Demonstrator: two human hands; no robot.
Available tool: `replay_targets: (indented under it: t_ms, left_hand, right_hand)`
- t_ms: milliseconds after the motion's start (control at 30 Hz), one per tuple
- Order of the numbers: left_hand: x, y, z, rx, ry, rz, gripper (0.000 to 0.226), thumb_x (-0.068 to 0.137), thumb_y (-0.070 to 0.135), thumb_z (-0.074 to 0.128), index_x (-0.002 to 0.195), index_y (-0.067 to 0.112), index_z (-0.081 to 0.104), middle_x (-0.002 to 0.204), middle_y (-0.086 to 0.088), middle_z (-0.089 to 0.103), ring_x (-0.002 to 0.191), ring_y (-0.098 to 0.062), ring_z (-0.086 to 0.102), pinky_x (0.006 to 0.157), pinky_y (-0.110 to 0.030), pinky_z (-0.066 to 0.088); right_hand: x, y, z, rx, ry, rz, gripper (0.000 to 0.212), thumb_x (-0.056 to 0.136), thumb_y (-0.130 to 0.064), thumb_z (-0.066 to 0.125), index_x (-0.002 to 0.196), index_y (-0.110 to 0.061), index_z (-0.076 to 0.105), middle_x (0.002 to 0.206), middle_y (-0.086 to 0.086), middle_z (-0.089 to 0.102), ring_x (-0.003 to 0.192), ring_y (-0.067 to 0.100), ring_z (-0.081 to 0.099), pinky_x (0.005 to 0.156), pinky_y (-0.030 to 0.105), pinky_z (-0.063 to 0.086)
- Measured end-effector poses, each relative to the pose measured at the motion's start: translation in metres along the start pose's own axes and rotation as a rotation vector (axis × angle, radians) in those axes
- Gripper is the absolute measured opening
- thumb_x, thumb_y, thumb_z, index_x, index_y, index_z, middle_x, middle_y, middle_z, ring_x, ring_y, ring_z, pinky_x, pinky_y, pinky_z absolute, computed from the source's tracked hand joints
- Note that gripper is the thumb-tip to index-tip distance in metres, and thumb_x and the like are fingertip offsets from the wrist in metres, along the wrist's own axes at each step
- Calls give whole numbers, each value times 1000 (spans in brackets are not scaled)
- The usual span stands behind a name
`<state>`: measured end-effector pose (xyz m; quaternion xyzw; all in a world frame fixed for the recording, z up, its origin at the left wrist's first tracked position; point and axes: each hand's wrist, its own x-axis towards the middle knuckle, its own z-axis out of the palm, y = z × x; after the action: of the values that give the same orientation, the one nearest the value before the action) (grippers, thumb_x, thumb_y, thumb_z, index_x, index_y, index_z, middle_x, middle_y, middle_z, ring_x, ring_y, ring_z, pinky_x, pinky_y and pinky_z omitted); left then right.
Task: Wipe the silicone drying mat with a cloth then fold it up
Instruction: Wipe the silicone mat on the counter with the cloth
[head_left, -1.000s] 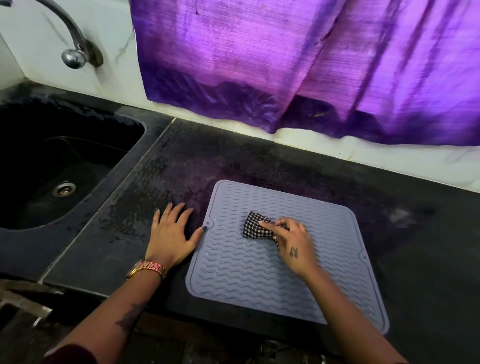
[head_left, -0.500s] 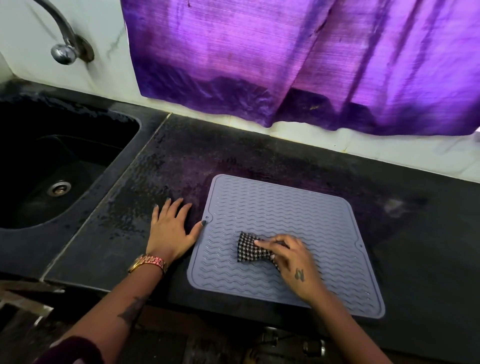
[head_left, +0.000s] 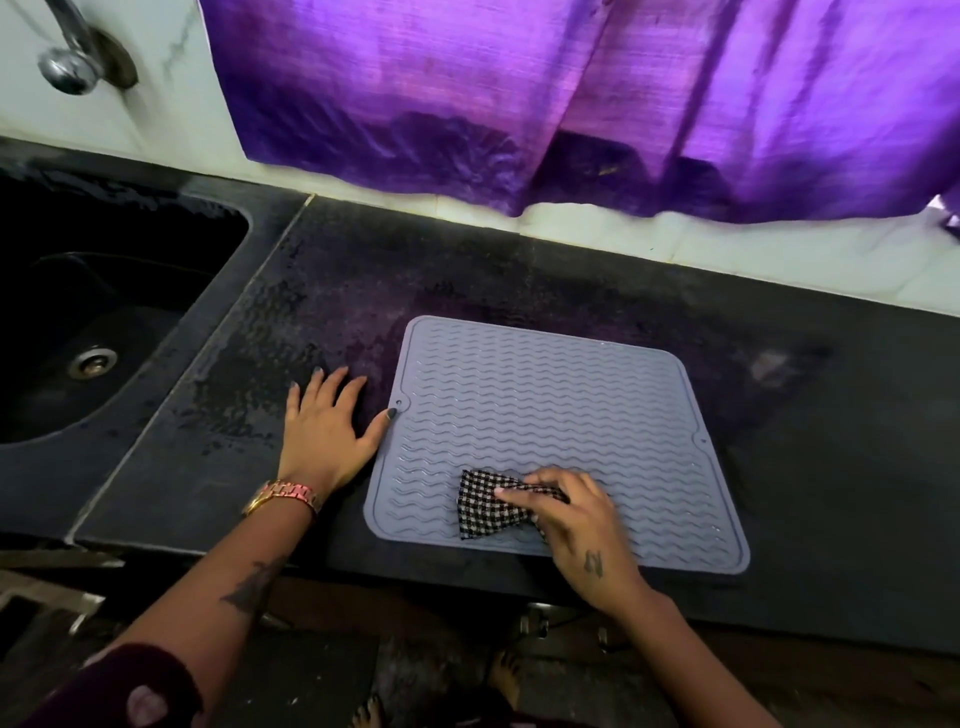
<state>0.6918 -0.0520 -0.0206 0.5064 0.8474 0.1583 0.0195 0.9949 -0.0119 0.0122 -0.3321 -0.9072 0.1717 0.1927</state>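
A grey silicone drying mat (head_left: 545, 405) with wavy ridges lies flat on the dark counter. A small black-and-white checked cloth (head_left: 485, 506) sits bunched on the mat's near left part. My right hand (head_left: 576, 525) grips the cloth, fingers curled over its right end, and presses it onto the mat. My left hand (head_left: 324, 428) lies flat on the counter just left of the mat, fingers spread, its thumb tip touching the mat's left edge by a small hole.
A black sink (head_left: 88, 312) with a metal drain (head_left: 92, 361) is set into the counter (head_left: 805, 467) at the left, below a wall tap (head_left: 72, 62). A purple curtain (head_left: 571, 98) hangs over the back wall. The counter's front edge runs just below the mat.
My right hand has dragged the cloth from the mat's upper left middle toward its near edge. My left hand has stayed flat beside the mat.
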Motion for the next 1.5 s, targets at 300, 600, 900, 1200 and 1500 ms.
replay_targets:
  t_ms: [300, 600, 900, 1200, 1500]
  left_hand:
    - [0, 0, 0, -2, 2, 5, 91, 75, 74, 12, 139, 18, 43, 151, -7, 34, 144, -27, 18, 118, -47, 6]
    - [0, 1, 0, 15, -10, 5, 91, 75, 73, 12, 140, 17, 42, 151, -9, 33, 144, -28, 18, 117, -48, 7]
    - [-1, 2, -1, 11, 5, 15, 90, 76, 72, 15, 138, 14, 46, 149, -10, 37, 142, -30, 22, 116, -49, 9]
    - [-2, 1, -1, 4, 8, 9, 89, 77, 72, 15, 138, 15, 45, 149, -10, 37, 142, -30, 22, 116, -48, 9]
    - [-1, 1, -2, 23, 14, -4, 87, 78, 73, 16, 137, 18, 47, 148, -7, 39, 142, -28, 24, 117, -46, 10]
  right_hand:
    - [-42, 0, -9, -1, 33, -53, 51, 82, -4, 61, 118, -40, 60, 115, -4, 59, 101, 16, 52, 76, 33, 43]
    - [-61, 22, -16, -55, 130, -22, 47, 82, -6, 54, 118, -36, 61, 114, -2, 61, 102, 17, 53, 78, 35, 45]
    - [-45, 47, -21, -48, 171, 14, 37, 88, -14, 47, 116, -31, 65, 113, -1, 61, 100, 17, 53, 77, 39, 47]
    - [5, 75, -26, -10, 208, 17, 48, 77, 8, 59, 110, -25, 69, 106, 2, 64, 96, 22, 56, 79, 44, 48]
    - [53, 101, -27, 0, 223, 69, 49, 75, 14, 61, 108, -21, 71, 100, 4, 66, 90, 25, 57, 77, 46, 47]
